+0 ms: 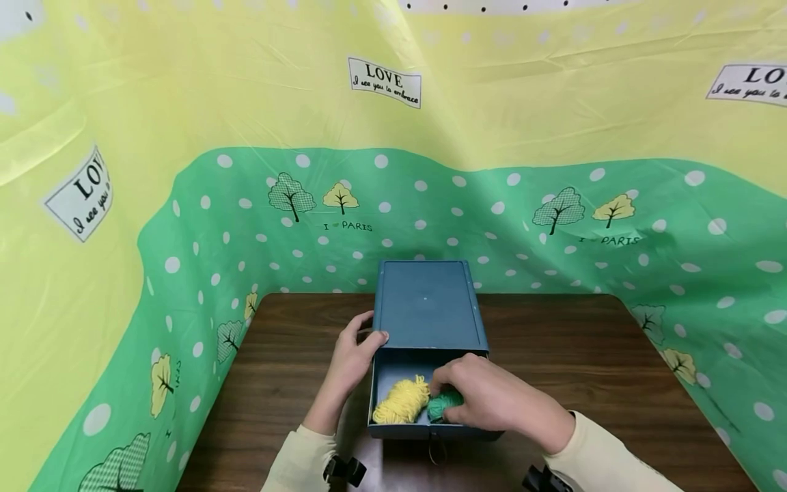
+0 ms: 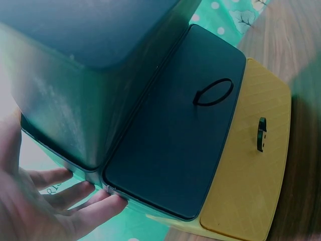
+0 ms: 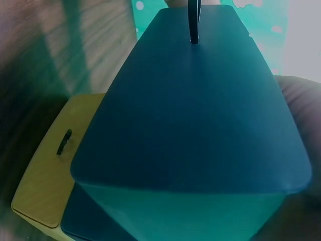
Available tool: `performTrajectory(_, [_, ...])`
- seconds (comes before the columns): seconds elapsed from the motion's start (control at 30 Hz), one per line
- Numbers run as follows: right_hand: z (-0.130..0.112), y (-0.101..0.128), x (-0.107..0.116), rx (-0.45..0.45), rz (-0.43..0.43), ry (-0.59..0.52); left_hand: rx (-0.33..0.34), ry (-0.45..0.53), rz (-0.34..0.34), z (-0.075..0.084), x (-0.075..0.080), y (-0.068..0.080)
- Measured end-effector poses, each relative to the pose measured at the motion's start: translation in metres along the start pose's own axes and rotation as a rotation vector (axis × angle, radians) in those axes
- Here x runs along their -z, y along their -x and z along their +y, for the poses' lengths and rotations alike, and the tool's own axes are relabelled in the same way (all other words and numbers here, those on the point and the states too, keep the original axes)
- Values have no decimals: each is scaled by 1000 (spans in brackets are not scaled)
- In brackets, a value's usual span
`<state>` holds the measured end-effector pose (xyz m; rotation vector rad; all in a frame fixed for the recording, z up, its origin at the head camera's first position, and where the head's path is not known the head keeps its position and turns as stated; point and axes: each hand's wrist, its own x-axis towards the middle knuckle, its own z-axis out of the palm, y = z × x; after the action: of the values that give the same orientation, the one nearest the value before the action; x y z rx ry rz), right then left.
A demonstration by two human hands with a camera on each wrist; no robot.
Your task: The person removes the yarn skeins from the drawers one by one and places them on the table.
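Note:
A dark teal drawer box (image 1: 425,304) stands at the middle of the wooden table. Its top drawer (image 1: 399,432) is pulled out toward me and holds a yellow yarn bundle (image 1: 402,400) and a green yarn bundle (image 1: 441,406). My right hand (image 1: 449,396) reaches into the drawer, fingers curled over the green yarn. My left hand (image 1: 369,331) rests against the box's front left corner, thumb on top. In the left wrist view its straight fingers (image 2: 95,208) touch the box's edge, beside the dark drawer front (image 2: 170,145) with its loop handle (image 2: 213,93). Below is a yellow drawer front (image 2: 246,175).
The brown table (image 1: 584,355) is walled on three sides by a green and yellow dotted cloth (image 1: 553,225). The right wrist view shows the dark drawer front (image 3: 195,110) close up, with the yellow lower drawer (image 3: 55,170) at its left.

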<state>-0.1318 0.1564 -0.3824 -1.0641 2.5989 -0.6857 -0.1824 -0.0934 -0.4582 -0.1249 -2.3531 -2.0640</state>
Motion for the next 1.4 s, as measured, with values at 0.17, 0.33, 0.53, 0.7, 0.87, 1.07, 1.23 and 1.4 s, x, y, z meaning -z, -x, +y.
performTrajectory(0.17, [0, 2, 2, -16, 33, -28, 5, 4, -2, 0, -1, 0])
performTrajectory(0.33, [-3, 5, 8, -25, 81, -28, 3, -11, 1, -1, -1, 0])
performTrajectory(0.53, [-6, 10, 18, -35, 129, -16, 17, -27, 14, -1, -1, 1])
performTrajectory(0.7, [-5, 16, 26, -29, 185, 2, 10, -32, 13, -1, -2, 2])
performTrajectory(0.87, [-3, 24, 38, -27, 252, -1, 1, -36, 10, 0, -2, 2])
performTrajectory(1.07, [6, 38, 55, -81, 331, 11, -2, -34, 1, -1, -4, 2])
performTrajectory(1.23, [21, 50, 67, -131, 397, 47, 12, -20, -2, 1, -4, 2])
performTrajectory(1.4, [39, 59, 72, -206, 449, 96, 31, -13, -7, 1, -3, 2])
